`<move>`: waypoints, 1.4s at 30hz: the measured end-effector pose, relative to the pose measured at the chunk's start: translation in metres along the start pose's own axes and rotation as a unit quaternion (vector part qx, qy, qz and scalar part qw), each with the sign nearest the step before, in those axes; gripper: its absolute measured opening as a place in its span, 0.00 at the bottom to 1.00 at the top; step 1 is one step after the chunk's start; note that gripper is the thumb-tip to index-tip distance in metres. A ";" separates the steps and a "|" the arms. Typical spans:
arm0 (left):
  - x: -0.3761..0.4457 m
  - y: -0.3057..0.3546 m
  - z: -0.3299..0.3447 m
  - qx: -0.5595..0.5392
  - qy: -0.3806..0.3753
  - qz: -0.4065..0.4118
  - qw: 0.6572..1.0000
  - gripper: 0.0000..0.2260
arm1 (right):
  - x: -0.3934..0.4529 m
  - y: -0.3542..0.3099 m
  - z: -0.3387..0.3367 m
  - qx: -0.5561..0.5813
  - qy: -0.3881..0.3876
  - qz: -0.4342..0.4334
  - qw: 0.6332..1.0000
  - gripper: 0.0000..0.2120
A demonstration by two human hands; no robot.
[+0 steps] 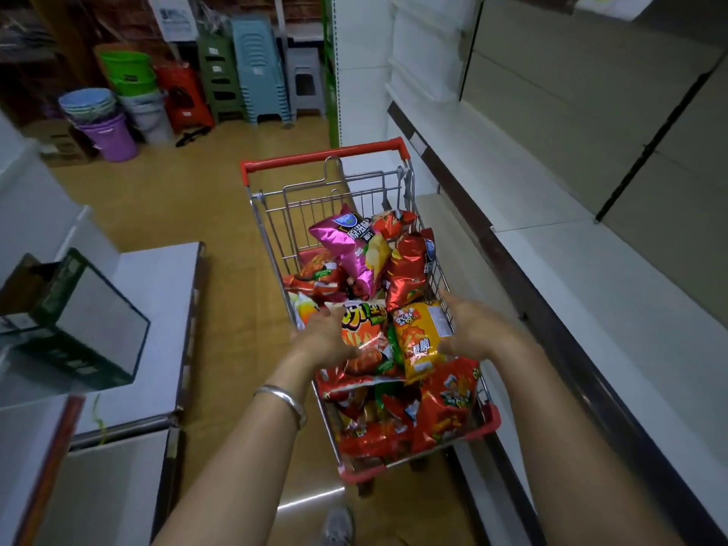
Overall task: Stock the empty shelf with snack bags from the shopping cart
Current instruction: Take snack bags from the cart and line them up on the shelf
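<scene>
- Forearms, two, bare, reaching down over the shopping cart [398,145]; silver bangle [284,400] on the left wrist.
- Left hand [323,336]: fingers spread, resting against an orange-red snack bag [364,333]; grip not closed.
- Right hand [478,329]: fingers loosely open beside a yellow snack bag [419,340]; whether it touches is unclear.
- Cart contents: heaped with snack bags, red mostly (one pink bag [346,246] further in).
- Shelf [591,277], to the right of the cart: white, bare, nothing stocked.
- Progress, judged: barely begun; the first bags are yet to be lifted and the whole load remains.
</scene>
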State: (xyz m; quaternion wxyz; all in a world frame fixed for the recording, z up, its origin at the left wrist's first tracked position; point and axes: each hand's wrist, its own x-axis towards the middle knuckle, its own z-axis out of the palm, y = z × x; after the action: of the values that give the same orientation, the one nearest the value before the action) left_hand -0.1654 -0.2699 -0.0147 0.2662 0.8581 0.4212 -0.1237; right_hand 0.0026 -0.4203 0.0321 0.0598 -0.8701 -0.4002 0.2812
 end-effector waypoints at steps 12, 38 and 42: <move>0.096 -0.008 0.047 -0.025 -0.066 -0.093 0.993 0.41 | 0.081 0.027 0.043 -0.066 -0.122 0.087 0.986 0.37; 0.124 0.023 0.077 -0.295 -0.012 -0.277 0.914 0.49 | 0.117 0.057 0.018 -0.015 -0.118 -0.038 0.992 0.18; 0.091 0.042 0.058 -0.312 0.070 -0.146 0.936 0.46 | 0.125 0.043 -0.003 0.026 -0.102 -0.063 0.992 0.16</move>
State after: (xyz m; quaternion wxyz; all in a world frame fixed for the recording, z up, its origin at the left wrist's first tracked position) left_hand -0.0759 -0.2636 -0.0878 0.4689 0.6680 0.5766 0.0369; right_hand 0.0980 -0.3578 -0.0345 0.0590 -0.8081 -0.4507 0.3747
